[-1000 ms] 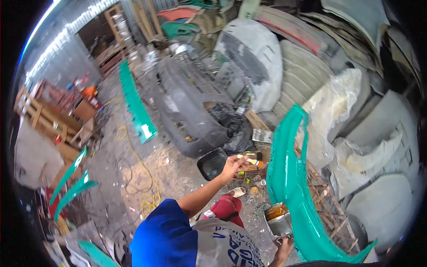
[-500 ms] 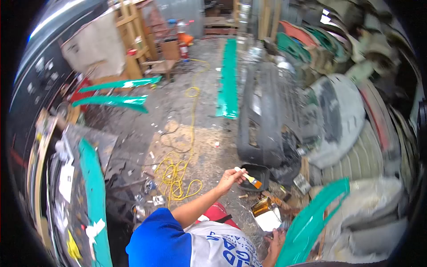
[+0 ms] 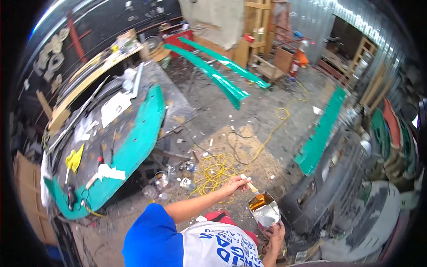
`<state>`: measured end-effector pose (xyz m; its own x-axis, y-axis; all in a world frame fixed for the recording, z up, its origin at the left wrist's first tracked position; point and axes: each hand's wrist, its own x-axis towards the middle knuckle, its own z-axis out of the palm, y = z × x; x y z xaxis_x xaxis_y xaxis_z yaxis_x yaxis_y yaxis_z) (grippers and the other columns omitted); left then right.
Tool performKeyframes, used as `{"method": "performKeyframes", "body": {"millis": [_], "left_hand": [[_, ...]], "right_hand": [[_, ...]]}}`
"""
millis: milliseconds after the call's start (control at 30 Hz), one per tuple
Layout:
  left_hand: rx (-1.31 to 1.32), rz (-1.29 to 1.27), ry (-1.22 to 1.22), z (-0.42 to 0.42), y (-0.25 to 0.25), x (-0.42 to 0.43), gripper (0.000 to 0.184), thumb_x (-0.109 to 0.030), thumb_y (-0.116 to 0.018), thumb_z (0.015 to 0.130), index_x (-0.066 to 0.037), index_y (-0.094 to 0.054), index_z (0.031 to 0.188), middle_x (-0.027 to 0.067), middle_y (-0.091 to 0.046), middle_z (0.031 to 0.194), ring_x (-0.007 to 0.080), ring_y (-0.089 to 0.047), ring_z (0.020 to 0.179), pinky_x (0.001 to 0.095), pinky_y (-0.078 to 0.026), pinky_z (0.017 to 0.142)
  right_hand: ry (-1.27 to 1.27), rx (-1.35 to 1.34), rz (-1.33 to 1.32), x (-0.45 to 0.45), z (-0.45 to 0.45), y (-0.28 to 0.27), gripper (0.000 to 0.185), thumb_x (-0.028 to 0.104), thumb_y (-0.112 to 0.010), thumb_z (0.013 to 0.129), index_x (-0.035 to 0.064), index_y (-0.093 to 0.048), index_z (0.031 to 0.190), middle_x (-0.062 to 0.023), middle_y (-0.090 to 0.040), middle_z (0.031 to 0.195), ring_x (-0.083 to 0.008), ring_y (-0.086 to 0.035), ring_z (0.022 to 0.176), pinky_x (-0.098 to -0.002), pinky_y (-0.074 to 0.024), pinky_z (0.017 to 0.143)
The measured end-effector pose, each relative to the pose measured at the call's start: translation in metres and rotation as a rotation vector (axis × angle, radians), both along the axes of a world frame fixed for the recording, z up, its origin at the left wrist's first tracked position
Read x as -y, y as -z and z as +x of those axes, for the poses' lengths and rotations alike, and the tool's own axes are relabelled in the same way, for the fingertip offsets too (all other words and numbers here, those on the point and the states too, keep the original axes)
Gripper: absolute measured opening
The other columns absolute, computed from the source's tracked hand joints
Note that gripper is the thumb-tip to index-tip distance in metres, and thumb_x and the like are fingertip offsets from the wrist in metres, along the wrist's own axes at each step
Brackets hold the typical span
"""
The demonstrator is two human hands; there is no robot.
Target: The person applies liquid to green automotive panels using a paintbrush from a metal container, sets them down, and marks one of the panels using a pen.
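Observation:
My left hand (image 3: 236, 184) is closed on the pale handle of a paintbrush (image 3: 251, 187). The brush points down at the mouth of a metal tin (image 3: 267, 216), where its bristles are partly hidden at the amber-coloured inside. My right hand (image 3: 275, 233) holds the tin at its lower end, fingers wrapped against the side. The tin is tilted, its open end facing up and left.
A green curved panel (image 3: 133, 147) lies on a dark table (image 3: 95, 144) at left. Two green strips (image 3: 209, 73) (image 3: 227, 63) stand beyond. Another green strip (image 3: 321, 129) is at right, near dark bumpers (image 3: 329, 178). A yellow hose (image 3: 215, 171) coils on the floor.
The view has swung left, bringing the table with the green panel into sight. The brush has come to the tin's mouth from a spot apart from it. Both hands keep their holds.

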<state>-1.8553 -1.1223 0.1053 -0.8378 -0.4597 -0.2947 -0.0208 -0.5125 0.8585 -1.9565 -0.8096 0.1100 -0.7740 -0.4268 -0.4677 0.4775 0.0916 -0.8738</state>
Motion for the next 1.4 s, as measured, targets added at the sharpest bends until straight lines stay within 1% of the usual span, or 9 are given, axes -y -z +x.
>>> {"method": "performKeyframes", "body": {"millis": [267, 333, 467, 567, 633, 700, 1000, 1233, 1400], "left_hand": [[-0.041, 0.133, -0.424, 0.039, 0.003, 0.049, 0.023, -0.024, -0.060, 0.096, -0.004, -0.068, 0.099, 0.0038, -0.068, 0.083, 0.0090, -0.060, 0.070, 0.0241, -0.049, 0.064], [-0.052, 0.132, -0.648, 0.051, 0.016, 0.048, 0.022, -0.023, -0.060, 0.095, -0.003, -0.068, 0.096, 0.0044, -0.068, 0.083, 0.0098, -0.061, 0.071, 0.0251, -0.050, 0.064], [-0.015, -0.019, -0.951, 0.081, -0.019, 0.048, 0.018, -0.018, -0.060, 0.093, -0.002, -0.068, 0.093, 0.0054, -0.068, 0.081, 0.0117, -0.061, 0.072, 0.0253, -0.048, 0.065], [0.006, 0.018, -1.157, 0.108, -0.026, 0.046, 0.024, -0.022, -0.060, 0.094, 0.000, -0.064, 0.104, 0.0059, -0.066, 0.085, 0.0123, -0.059, 0.074, 0.0265, -0.047, 0.067], [-0.023, -0.003, -1.243, 0.114, -0.038, 0.040, 0.026, -0.023, -0.059, 0.094, 0.000, -0.064, 0.104, 0.0064, -0.066, 0.085, 0.0123, -0.059, 0.074, 0.0267, -0.047, 0.067], [-0.066, -0.013, -1.356, 0.118, -0.042, 0.034, 0.028, -0.024, -0.059, 0.095, 0.002, -0.063, 0.105, 0.0074, -0.066, 0.085, 0.0124, -0.058, 0.074, 0.0271, -0.046, 0.066], [-0.029, -0.083, -1.547, 0.128, -0.049, 0.036, 0.027, -0.023, -0.059, 0.095, 0.000, -0.064, 0.106, 0.0058, -0.065, 0.085, 0.0112, -0.057, 0.073, 0.0264, -0.045, 0.065], [-0.009, -0.053, -1.628, 0.161, -0.042, 0.095, 0.027, -0.022, -0.060, 0.094, 0.001, -0.064, 0.108, 0.0052, -0.065, 0.088, 0.0103, -0.056, 0.074, 0.0257, -0.044, 0.065], [-0.022, -0.095, -1.370, 0.162, -0.055, 0.193, 0.023, -0.015, -0.063, 0.091, 0.000, -0.065, 0.109, 0.0043, -0.065, 0.087, 0.0087, -0.056, 0.076, 0.0247, -0.045, 0.070]], "right_hand": [[-0.384, -0.039, 0.040, 0.133, -0.079, 0.006, 0.064, 0.019, -0.069, 0.084, -0.0069, -0.040, 0.136, -0.0070, -0.060, 0.093, -0.0146, -0.061, 0.071, -0.0341, -0.0593, 0.060], [-0.615, -0.005, 0.018, 0.162, -0.100, 0.001, 0.069, 0.013, -0.071, 0.084, -0.0071, -0.035, 0.139, -0.0098, -0.056, 0.104, -0.0193, -0.061, 0.090, -0.0333, -0.0592, 0.064], [-0.755, -0.043, 0.038, 0.224, -0.130, 0.001, 0.068, 0.018, -0.070, 0.083, -0.0062, -0.038, 0.138, -0.0102, -0.056, 0.107, -0.0162, -0.059, 0.090, -0.0326, -0.0589, 0.063], [-0.881, -0.081, 0.027, 0.265, -0.158, -0.002, 0.072, 0.020, -0.072, 0.082, -0.0066, -0.036, 0.138, -0.0096, -0.056, 0.105, -0.0171, -0.060, 0.089, -0.0321, -0.0588, 0.064], [-0.996, -0.087, 0.032, 0.291, -0.175, -0.003, 0.083, 0.022, -0.076, 0.081, -0.0103, -0.030, 0.142, -0.0180, -0.056, 0.116, -0.0226, -0.063, 0.094, -0.0329, -0.0583, 0.067], [-1.049, -0.133, 0.052, 0.315, -0.181, -0.012, 0.083, 0.022, -0.076, 0.081, -0.0102, -0.030, 0.142, -0.0177, -0.056, 0.115, -0.0217, -0.064, 0.091, -0.0324, -0.0578, 0.066], [-1.196, -0.091, 0.041, 0.402, -0.180, -0.007, 0.082, 0.024, -0.075, 0.081, -0.0087, -0.031, 0.142, -0.0173, -0.057, 0.114, -0.0207, -0.064, 0.088, -0.0321, -0.0582, 0.065], [-1.113, -0.166, 0.055, 0.492, -0.153, -0.029, 0.079, 0.021, -0.075, 0.081, -0.0081, -0.033, 0.141, -0.0153, -0.057, 0.113, -0.0189, -0.063, 0.089, -0.0293, -0.0570, 0.064], [-1.131, -0.238, 0.026, 0.543, -0.121, -0.049, 0.076, 0.019, -0.074, 0.082, -0.0090, -0.033, 0.140, -0.0120, -0.059, 0.109, -0.0167, -0.063, 0.088, -0.0281, -0.0553, 0.064]]}}
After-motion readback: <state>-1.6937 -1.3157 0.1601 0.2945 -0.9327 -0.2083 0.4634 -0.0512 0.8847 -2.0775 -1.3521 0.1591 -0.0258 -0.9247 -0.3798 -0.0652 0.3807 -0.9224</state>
